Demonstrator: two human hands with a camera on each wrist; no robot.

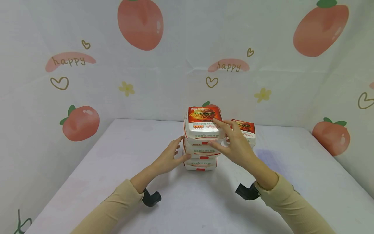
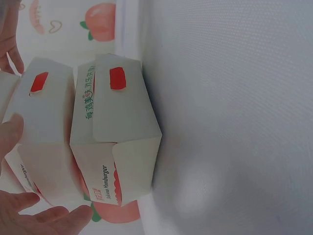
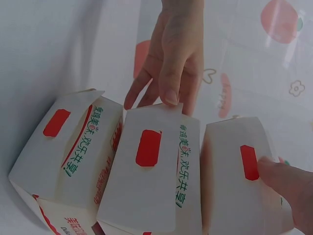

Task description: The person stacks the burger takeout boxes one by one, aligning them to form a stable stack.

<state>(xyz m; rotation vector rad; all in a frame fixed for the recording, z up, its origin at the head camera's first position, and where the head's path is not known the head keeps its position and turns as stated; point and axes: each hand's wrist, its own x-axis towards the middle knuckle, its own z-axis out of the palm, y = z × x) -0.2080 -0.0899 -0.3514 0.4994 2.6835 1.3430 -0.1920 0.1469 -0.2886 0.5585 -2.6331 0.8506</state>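
Observation:
Three white hamburger boxes stand stacked on the table. The top box [image 1: 204, 126], with a burger picture on its red lid, is gripped by my right hand [image 1: 238, 144] at its right side. My right thumb lies on its front near the red tab, as the right wrist view shows. A narrow gap shows there between the top box and the middle box [image 3: 146, 166]. At the left of the stack, my left hand [image 1: 168, 157] touches the middle box with its thumb, fingers extended along the side. The bottom box [image 2: 124, 105] rests on the table.
Another hamburger box [image 1: 248, 131] sits behind and to the right of the stack, partly hidden by my right hand. The white table [image 1: 140, 139] ends at a cloth backdrop [image 1: 175, 65] printed with fruit and hearts.

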